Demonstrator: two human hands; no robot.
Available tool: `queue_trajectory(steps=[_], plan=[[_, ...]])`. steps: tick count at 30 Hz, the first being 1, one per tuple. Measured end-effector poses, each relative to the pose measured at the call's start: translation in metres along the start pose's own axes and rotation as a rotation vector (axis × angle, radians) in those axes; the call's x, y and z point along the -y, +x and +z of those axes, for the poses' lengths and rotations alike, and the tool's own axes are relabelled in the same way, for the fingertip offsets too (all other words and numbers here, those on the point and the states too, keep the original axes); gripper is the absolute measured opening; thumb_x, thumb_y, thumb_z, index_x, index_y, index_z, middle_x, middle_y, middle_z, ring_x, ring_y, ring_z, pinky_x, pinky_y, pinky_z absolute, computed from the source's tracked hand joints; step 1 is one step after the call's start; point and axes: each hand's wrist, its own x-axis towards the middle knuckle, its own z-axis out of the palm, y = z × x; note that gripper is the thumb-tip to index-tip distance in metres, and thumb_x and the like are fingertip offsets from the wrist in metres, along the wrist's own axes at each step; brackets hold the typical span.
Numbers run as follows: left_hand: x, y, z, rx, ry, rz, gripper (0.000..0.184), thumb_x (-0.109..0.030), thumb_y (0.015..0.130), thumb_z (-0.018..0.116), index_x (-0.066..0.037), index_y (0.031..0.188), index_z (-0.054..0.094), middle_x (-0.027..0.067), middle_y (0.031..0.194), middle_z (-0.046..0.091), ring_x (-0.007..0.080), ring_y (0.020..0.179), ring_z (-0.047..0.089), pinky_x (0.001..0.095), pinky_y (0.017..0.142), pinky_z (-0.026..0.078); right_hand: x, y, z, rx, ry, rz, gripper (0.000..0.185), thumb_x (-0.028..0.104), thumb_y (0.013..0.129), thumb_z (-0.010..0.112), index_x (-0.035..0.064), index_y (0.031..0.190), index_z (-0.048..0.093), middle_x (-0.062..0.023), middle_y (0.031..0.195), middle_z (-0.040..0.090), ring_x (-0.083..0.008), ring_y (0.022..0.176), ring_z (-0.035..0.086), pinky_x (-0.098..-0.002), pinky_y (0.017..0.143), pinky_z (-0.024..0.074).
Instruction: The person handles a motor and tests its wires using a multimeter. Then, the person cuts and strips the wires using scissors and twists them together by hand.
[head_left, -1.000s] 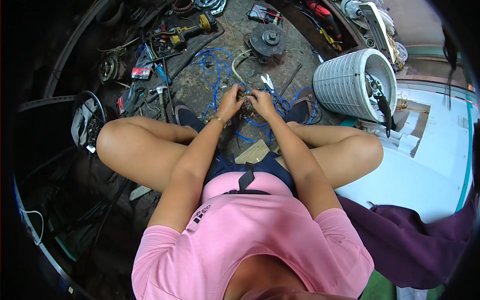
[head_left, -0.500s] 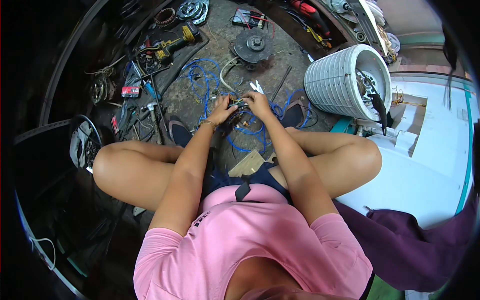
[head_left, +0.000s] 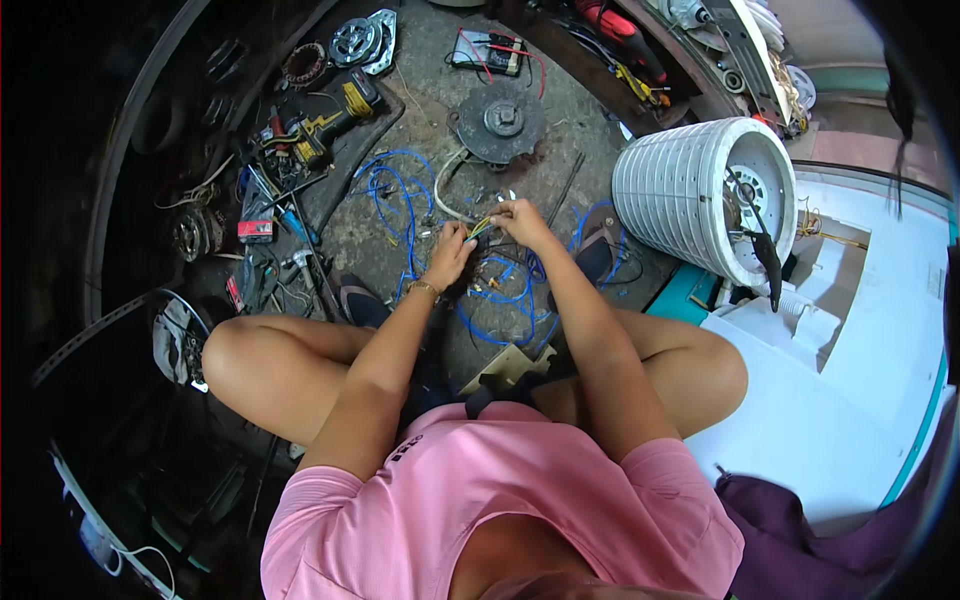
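Note:
Thin coloured wires, yellow and green among them, run between my two hands. My left hand is closed, pinching the wires from the left. On the other side, my right hand has its fingertips pressed together on the wires. A small pale thing shows just above the right fingers, too small to name. The white cable curves from the round dark motor down to the wires. Loose blue wire lies in loops on the floor to the left and below the hands.
A yellow and black cordless drill and a hammer lie at left. At the back is a multimeter with red leads. A white ribbed washing-machine tub lies on its side at right, near a white appliance panel.
The view has shifted, so the motor and tub appear lower. Both hands keep hold of the wires, and the right hand sits slightly higher relative to the left. The white object above it shows less.

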Motion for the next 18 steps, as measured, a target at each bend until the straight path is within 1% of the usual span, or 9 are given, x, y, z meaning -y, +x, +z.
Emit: queue_trajectory(steps=[2,3,6,7,8,11,14,16,18], plan=[[-0.002,0.001,-0.004,-0.007,-0.109,0.015,0.029,-0.020,0.093,0.050,0.000,0.114,0.048,0.0170,0.109,0.042,0.0326,0.110,0.042,0.0388,0.098,0.032,-0.003,0.005,0.002,-0.002,0.129,0.013,0.015,0.003,0.081,0.066,-0.0024,0.095,0.067,-0.0061,0.073,0.066,-0.0094,0.059,0.057,-0.0254,0.054,0.0462],[-0.008,0.001,-0.008,0.039,-0.134,-0.057,0.034,-0.022,0.095,0.047,0.002,0.118,0.045,0.0183,0.115,0.042,0.0318,0.116,0.040,0.0369,0.103,0.027,-0.003,0.005,0.004,-0.027,0.201,0.017,0.015,0.003,0.081,0.066,-0.0024,0.095,0.067,-0.0053,0.073,0.066,-0.0088,0.058,0.055,-0.0248,0.053,0.0454],[-0.024,-0.003,-0.023,0.077,-0.177,-0.014,0.043,-0.026,0.097,0.044,0.003,0.128,0.040,0.0197,0.131,0.038,0.0328,0.128,0.032,0.0349,0.109,0.021,-0.001,-0.010,0.012,-0.102,0.343,0.025,0.015,0.003,0.082,0.066,-0.0035,0.096,0.065,-0.0057,0.075,0.066,-0.0089,0.059,0.055,-0.0237,0.052,0.0446],[-0.035,-0.007,-0.030,0.136,-0.209,-0.081,0.058,-0.032,0.097,0.043,0.006,0.138,0.027,0.0214,0.146,0.025,0.0308,0.138,0.020,0.0332,0.112,0.013,0.001,-0.018,0.016,-0.129,0.367,0.024,0.016,0.003,0.082,0.067,-0.0036,0.096,0.065,-0.0060,0.075,0.066,-0.0089,0.059,0.056,-0.0235,0.052,0.0446],[-0.044,-0.010,-0.031,0.139,-0.251,-0.098,0.062,-0.034,0.097,0.042,0.007,0.139,0.023,0.0221,0.147,0.022,0.0299,0.139,0.017,0.0330,0.113,0.013,0.006,-0.025,0.016,-0.146,0.378,0.016,0.016,0.003,0.081,0.067,-0.0037,0.096,0.065,-0.0063,0.075,0.066,-0.0089,0.060,0.056,-0.0232,0.053,0.0446],[-0.049,-0.016,-0.030,0.143,-0.320,-0.178,0.076,-0.042,0.096,0.040,0.011,0.142,0.010,0.0251,0.151,0.011,0.0277,0.142,0.008,0.0330,0.114,0.010,0.016,-0.037,0.015,-0.249,-0.006,-0.071,0.019,0.011,0.083,0.066,-0.0026,0.096,0.068,-0.0090,0.080,0.069,-0.0142,0.066,0.061,-0.0289,0.060,0.0492],[-0.050,-0.024,-0.020,0.017,-0.317,-0.196,0.077,-0.046,0.094,0.041,0.009,0.142,0.016,0.0250,0.148,0.022,0.0294,0.139,0.018,0.0362,0.113,0.016,0.033,-0.047,0.017,-0.238,0.109,-0.170,0.020,0.012,0.083,0.066,-0.0026,0.096,0.068,-0.0096,0.085,0.068,-0.0143,0.070,0.062,-0.0270,0.063,0.0499],[-0.048,-0.027,-0.024,0.051,-0.430,-0.141,0.068,-0.044,0.095,0.043,0.006,0.138,0.026,0.0209,0.142,0.031,0.0251,0.134,0.026,0.0360,0.110,0.021,0.045,-0.054,0.019,-0.224,-0.021,-0.160,0.018,0.008,0.084,0.064,-0.0031,0.096,0.068,-0.0112,0.086,0.068,-0.0142,0.074,0.063,-0.0257,0.066,0.0508],[-0.043,-0.035,-0.016,-0.060,-0.343,-0.098,0.071,-0.050,0.096,0.038,0.002,0.141,0.022,0.0164,0.140,0.029,0.0234,0.134,0.021,0.0332,0.111,0.016,0.063,-0.036,0.037,-0.148,-0.024,-0.226,0.017,0.004,0.083,0.062,-0.0042,0.098,0.067,-0.0130,0.090,0.069,-0.0171,0.079,0.065,-0.0275,0.071,0.0523]])
